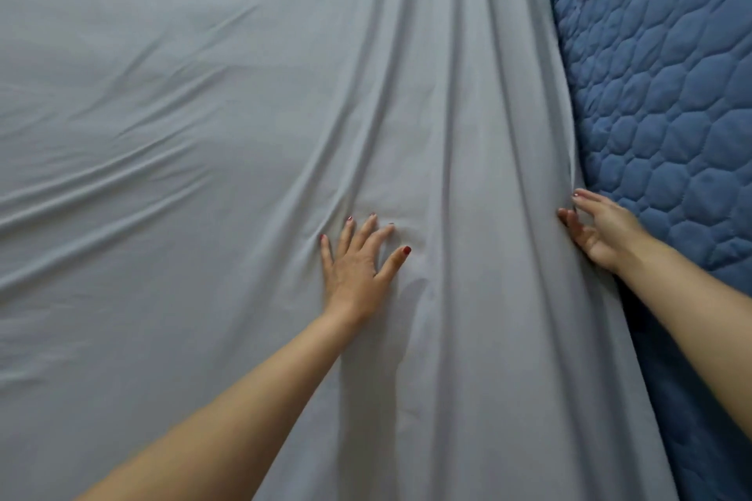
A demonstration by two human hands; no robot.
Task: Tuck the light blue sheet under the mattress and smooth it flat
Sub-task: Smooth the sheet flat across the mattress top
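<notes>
Head view: smooth light blue cotton-like sheet spread over bed, long ridged folds running toward far end. Left hand flat, fingers splayed wide, pressing sheet. Right hand open, straight fingers pushing sheet edge beside darker blue quilted hexagon-stitched mattress cover.

Sheet left of quilted cover

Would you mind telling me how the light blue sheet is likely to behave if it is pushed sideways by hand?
The light blue sheet looks thin and floppy: it will probably bunch, as the long folds ahead of the left hand suggest. It likely slides easily. At the quilted blue cover, where the right hand presses, its edge should tuck readily.
</notes>
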